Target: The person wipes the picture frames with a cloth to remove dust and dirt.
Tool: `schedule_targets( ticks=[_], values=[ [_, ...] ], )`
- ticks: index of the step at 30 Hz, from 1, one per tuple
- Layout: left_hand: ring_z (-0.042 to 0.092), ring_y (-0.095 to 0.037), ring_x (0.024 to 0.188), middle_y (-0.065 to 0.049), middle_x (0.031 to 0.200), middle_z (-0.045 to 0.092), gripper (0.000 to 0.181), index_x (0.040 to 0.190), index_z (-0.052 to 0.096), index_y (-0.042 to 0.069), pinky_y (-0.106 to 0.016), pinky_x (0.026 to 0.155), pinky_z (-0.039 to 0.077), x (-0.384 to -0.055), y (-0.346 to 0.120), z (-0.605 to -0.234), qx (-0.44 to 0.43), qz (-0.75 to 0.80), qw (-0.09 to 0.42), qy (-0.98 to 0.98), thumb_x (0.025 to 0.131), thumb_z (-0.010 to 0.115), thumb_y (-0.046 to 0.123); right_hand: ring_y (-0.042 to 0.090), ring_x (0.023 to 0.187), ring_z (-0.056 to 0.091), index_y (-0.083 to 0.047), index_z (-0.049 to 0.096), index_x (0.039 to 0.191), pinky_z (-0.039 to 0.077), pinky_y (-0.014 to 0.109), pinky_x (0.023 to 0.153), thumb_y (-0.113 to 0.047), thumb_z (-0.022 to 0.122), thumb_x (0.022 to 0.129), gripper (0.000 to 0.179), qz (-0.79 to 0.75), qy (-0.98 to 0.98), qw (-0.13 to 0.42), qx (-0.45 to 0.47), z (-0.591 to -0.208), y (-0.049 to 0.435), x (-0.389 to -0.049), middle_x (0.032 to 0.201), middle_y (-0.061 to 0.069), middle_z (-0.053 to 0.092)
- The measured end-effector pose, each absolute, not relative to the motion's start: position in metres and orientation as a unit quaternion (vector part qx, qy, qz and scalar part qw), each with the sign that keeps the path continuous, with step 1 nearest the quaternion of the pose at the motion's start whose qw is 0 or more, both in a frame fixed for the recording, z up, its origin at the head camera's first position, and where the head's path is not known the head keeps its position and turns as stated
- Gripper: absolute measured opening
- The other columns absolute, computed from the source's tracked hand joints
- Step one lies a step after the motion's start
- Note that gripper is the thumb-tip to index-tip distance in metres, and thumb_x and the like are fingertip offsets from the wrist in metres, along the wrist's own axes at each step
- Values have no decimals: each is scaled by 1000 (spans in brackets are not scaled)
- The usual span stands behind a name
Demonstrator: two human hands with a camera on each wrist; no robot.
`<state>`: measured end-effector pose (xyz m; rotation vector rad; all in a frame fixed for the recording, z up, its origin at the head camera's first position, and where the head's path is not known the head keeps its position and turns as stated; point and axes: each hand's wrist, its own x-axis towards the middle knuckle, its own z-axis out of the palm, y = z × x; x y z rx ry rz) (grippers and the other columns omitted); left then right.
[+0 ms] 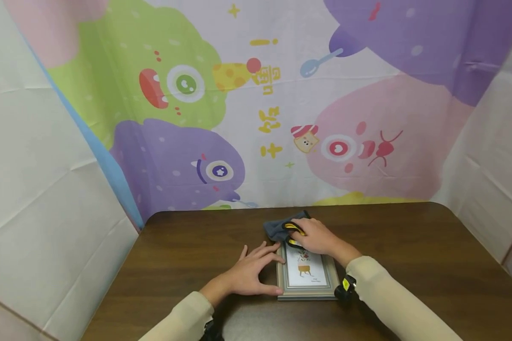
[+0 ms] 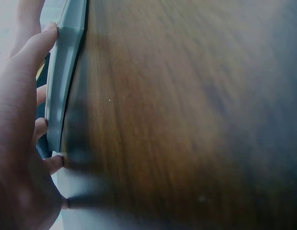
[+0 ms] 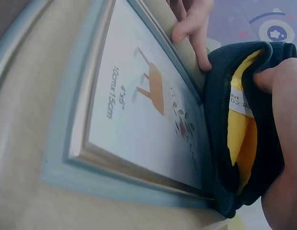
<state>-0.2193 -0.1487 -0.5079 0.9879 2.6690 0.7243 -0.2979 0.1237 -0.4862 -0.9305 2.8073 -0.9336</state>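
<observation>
A picture frame with beige and grey-blue moulding lies flat on the table, showing a print of flowers in an orange pot on legs. My right hand grips a folded dark blue cloth with a yellow inside and presses it on the frame's far end. In the right wrist view, a white label shows in the cloth's fold. My left hand is spread along the frame's left side, thumb at the near left corner. The left wrist view shows its fingertips on the frame's side edge.
The brown wooden table has rounded far corners. Behind it hangs a curtain printed with cartoon monsters, and pale sheets hang at both sides.
</observation>
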Motion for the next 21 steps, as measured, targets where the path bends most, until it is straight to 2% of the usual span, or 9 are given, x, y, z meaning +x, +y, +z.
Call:
schedule_targets(
  ticks=[11,21],
  values=[
    [25,-49,175,-1,188,33,69,154,59,33,-94,127,11,-221,-149,-508,332,247,107,904,96,84,60,14,77,57,-9,75,133,48,34,75,-26,62,112,30,-267,922,33,-280,-476,125,-296,93,1,72],
    [25,-48,176,0,189,31,68,152,60,31,-94,127,10,-218,-148,-509,332,250,102,904,95,84,60,12,72,57,-9,76,130,47,32,71,-24,62,111,28,-273,923,33,-269,-475,146,-296,89,0,72]
  ],
)
